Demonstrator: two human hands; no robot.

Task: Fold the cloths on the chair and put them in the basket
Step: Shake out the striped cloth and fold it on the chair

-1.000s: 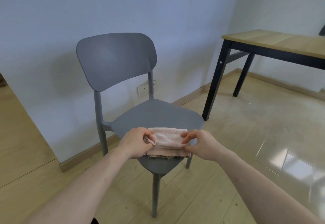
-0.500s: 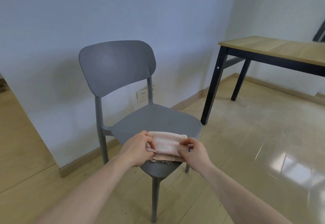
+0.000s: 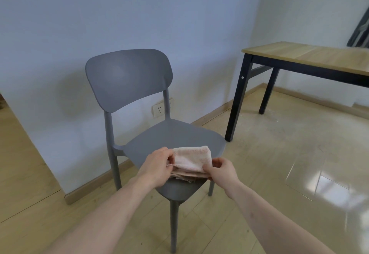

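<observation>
- Head view showed the pink cloth (image 3: 190, 160) lying on the front part of the grey chair's seat (image 3: 171, 136), already doubled over into a thick bundle, with a frayed lower layer showing at its near edge.
- Left hand (image 3: 157, 167) had its grip pinching the cloth's left end, fingers curled round the fold.
- Right hand (image 3: 220, 169) had its grip pinching the right near corner, thumb on top and fingers tucked under the edge.
- Both forearms reached in from the bottom of the frame, meeting at the cloth, which sat between the two hands and touched both.
- Folding looked nearly finished: the bundle was compact, and the step in hand seemed to be the last tidy or the start of a lift.
- Next move would call for keeping both pinches firm so the layers do not slip apart, raising the bundle clear of the seat, then carrying it to the basket.
- No basket was visible in this view, so its place could not be told; the person would probably have to turn to find it.
- Only one cloth could be made out on the chair.
- Beyond the chair stood a pale wall with a socket (image 3: 159, 110) low down behind the backrest, and a wooden table (image 3: 311, 54) with black legs stood well apart to the right on a glossy floor.
</observation>
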